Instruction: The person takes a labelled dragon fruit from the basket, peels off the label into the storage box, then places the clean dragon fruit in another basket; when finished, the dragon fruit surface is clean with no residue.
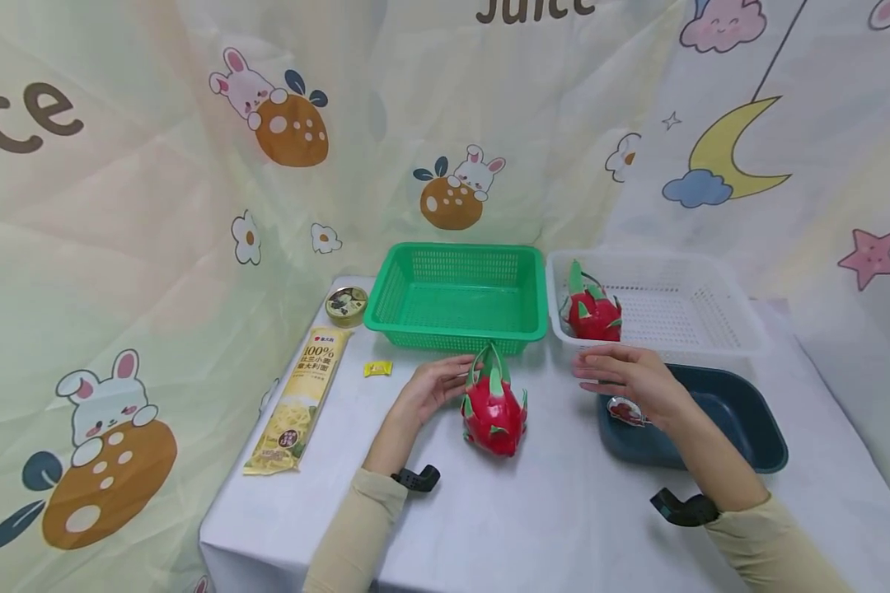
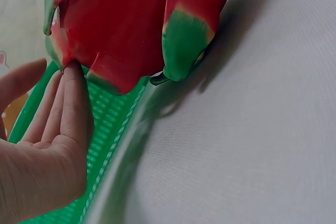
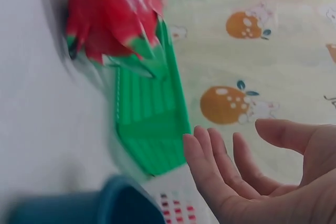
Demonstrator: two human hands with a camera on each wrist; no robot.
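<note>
A red toy dragon fruit [image 1: 494, 420] with green leaf tips stands over the white cloth in front of the green basket [image 1: 456, 338]. My left hand [image 1: 436, 385] is at its left side, fingers nearly straight; in the left wrist view the fingertips [image 2: 72, 77] meet the fruit's edge, though contact is hard to confirm. My right hand [image 1: 633, 380] hovers by the front of the white basket [image 1: 690, 342], over the left end of the dark blue basin [image 1: 734, 420]. Its fingers [image 3: 202, 156] are spread and loosely bent, holding nothing.
Another dragon fruit [image 1: 595, 315] lies in the white basket's left end. A small red-and-silver packet [image 1: 626, 411] is in the basin. To the left are a pasta bag [image 1: 300, 399], a round tin [image 1: 346, 305] and a yellow wrapped candy [image 1: 377, 369]. A printed curtain [image 1: 386, 123] hangs behind.
</note>
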